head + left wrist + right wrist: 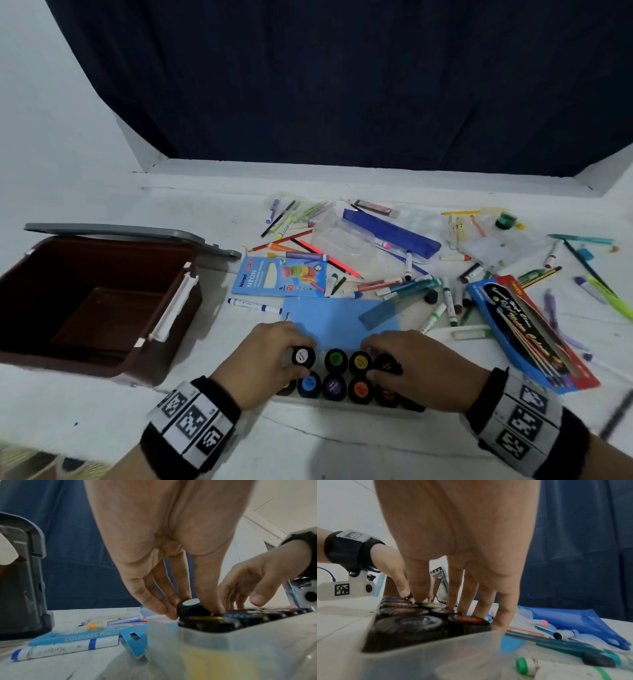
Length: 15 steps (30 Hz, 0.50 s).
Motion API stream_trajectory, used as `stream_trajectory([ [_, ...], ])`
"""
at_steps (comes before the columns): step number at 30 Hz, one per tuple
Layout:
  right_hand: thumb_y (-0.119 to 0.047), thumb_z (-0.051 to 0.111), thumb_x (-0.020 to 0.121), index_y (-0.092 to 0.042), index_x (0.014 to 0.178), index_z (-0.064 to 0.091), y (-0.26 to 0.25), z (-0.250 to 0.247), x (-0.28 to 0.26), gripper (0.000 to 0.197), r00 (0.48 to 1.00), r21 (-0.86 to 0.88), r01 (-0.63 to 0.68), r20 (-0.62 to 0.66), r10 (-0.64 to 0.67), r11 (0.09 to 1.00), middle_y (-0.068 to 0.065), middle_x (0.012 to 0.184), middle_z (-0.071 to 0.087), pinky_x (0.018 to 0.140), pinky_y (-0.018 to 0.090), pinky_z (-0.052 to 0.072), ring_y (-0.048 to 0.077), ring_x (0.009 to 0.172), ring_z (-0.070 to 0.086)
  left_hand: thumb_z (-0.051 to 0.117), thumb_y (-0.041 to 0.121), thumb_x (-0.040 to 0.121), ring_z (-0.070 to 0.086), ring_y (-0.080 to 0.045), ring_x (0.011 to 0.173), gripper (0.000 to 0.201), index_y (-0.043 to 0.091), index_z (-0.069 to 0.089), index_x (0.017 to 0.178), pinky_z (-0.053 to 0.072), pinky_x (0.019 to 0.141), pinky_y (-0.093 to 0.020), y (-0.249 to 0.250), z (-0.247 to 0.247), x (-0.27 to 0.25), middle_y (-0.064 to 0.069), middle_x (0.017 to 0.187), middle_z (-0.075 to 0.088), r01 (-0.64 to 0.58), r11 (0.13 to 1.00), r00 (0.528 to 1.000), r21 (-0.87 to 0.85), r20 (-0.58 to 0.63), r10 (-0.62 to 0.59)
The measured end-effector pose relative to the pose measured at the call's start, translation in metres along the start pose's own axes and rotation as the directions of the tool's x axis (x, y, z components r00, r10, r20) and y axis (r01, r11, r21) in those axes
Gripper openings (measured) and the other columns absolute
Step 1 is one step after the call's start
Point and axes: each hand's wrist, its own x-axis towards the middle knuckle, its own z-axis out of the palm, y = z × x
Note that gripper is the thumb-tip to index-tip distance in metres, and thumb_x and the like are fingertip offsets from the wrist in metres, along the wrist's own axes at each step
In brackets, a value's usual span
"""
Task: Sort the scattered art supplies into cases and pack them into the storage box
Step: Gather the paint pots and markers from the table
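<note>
A translucent tray [342,408] of black-capped paint bottles lies at the table's near edge. My left hand [301,364] pinches the white-topped bottle [303,355] at the tray's far left corner; in the left wrist view that bottle [190,607] sits raised and tilted above its neighbours between my fingers [171,613]. My right hand [383,371] curls over a black-capped bottle [388,364] at the far right of the tray. The right wrist view has its fingers [453,601] pointing down among the caps. The brown storage box [102,318] stands empty at the left.
The box's grey lid [130,233] lies behind it. Beyond the tray are a blue sheet [329,318], a neon pencil pack [279,275], a clear case [346,245] and a blue pouch [394,233]. A long crayon pack [527,329] and several loose markers cover the right.
</note>
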Motion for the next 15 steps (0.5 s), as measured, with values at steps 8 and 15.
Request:
stream_trajectory([
  [8,-0.048,0.056,0.095,-0.034,0.128,0.058,-0.002,0.007,-0.005,0.035,0.997,0.088,-0.059,-0.036,0.062,0.994,-0.012,0.115,0.063,0.092,0.027,0.047,0.005,0.104,0.056,0.081,0.028,0.081,0.047,0.005,0.088,0.040,0.031,0.072,0.119,0.033,0.079,-0.004,0.000,0.004,0.008,0.019,0.095,0.047,-0.012,1.000,0.999,-0.021,0.046,0.013],
  [15,-0.047,0.059,0.094,-0.033,0.122,0.060,-0.001,0.006,-0.003,0.032,0.998,0.102,-0.056,-0.026,0.059,0.993,-0.012,0.115,0.064,0.091,0.030,0.048,0.006,0.102,0.058,0.075,0.009,0.085,0.060,-0.012,0.097,0.030,0.030,0.078,0.106,0.030,0.079,-0.006,0.001,0.003,0.014,0.012,0.101,0.070,-0.083,0.993,0.996,0.087,0.037,0.080],
])
